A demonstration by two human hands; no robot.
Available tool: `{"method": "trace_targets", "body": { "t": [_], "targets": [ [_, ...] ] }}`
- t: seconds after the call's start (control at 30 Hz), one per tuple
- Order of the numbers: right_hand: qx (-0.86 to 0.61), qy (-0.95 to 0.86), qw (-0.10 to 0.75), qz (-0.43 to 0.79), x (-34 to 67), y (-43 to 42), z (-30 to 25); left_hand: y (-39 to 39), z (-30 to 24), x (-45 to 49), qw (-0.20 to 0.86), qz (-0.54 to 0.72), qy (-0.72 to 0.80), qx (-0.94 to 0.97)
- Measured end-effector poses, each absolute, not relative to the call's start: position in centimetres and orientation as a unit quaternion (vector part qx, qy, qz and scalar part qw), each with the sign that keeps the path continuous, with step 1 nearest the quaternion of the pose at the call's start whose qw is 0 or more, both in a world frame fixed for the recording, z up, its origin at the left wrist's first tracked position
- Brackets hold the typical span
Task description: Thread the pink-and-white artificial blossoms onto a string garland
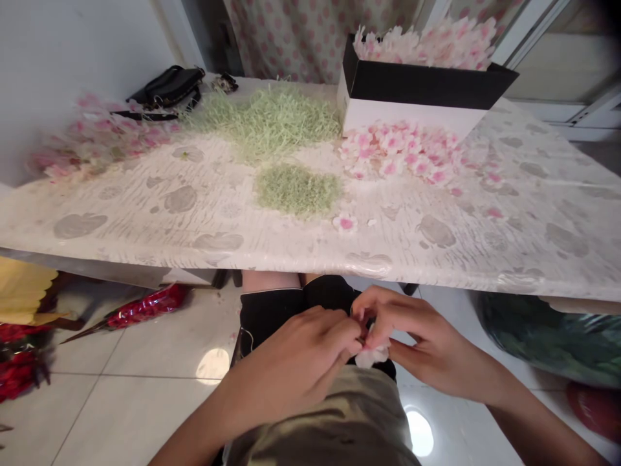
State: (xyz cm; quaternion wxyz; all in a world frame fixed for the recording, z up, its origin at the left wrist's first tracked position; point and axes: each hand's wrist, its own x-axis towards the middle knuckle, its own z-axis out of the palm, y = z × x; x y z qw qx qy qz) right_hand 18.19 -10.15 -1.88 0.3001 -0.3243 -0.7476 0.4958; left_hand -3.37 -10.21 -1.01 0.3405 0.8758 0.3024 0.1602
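Observation:
Above my lap, both hands meet at a small white-and-pink artificial flower (372, 355). My right hand (422, 340) pinches it between thumb and fingers, with its petals hanging below the fingertips. My left hand (315, 353) is closed right beside it, its fingertips pressed together near the flower's centre; what they grip is hidden. On the table just ahead lie a single pink-centred flower head (345, 223) and a loose white petal (371, 222).
The cloth-covered table (291, 249) bears pale green shreds (286, 116), a smaller green pile (298, 189), pink blossoms (402, 149), a black-and-white box (417, 97) of flowers, a blossom bunch (97, 139) and a black bag (169, 87). A wrapped red flower (148, 307) lies below left.

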Motion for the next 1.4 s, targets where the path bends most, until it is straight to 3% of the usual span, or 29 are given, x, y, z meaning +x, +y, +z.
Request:
{"method": "trace_targets", "body": {
  "t": [0.13,0.27,0.37,0.7,1.17,1.4],
  "targets": [
    [-0.328,-0.695,0.333,0.547,18.2,-10.1,-2.2,-9.8,-0.7,-4.6,0.518,0.236,0.346,0.745],
    [-0.314,-0.621,0.368,0.616,17.9,-9.8,-2.8,-9.5,-1.1,-5.1,0.67,0.29,0.29,0.619],
    [-0.317,-0.589,0.379,0.639,17.9,-9.6,-3.2,-9.2,-1.5,-5.0,0.728,0.308,0.26,0.555],
    [-0.324,-0.563,0.354,0.673,18.2,-9.3,-3.9,-9.6,-2.0,-4.6,0.647,0.334,0.308,0.612],
    [-0.31,-0.554,0.339,0.695,17.9,-8.9,-5.2,-10.9,-2.5,-3.0,0.76,0.385,0.286,0.439],
    [-0.32,-0.564,0.324,0.688,17.3,-8.8,-5.3,-11.4,-2.1,-2.5,0.672,0.36,0.329,0.558]
  ]
}}
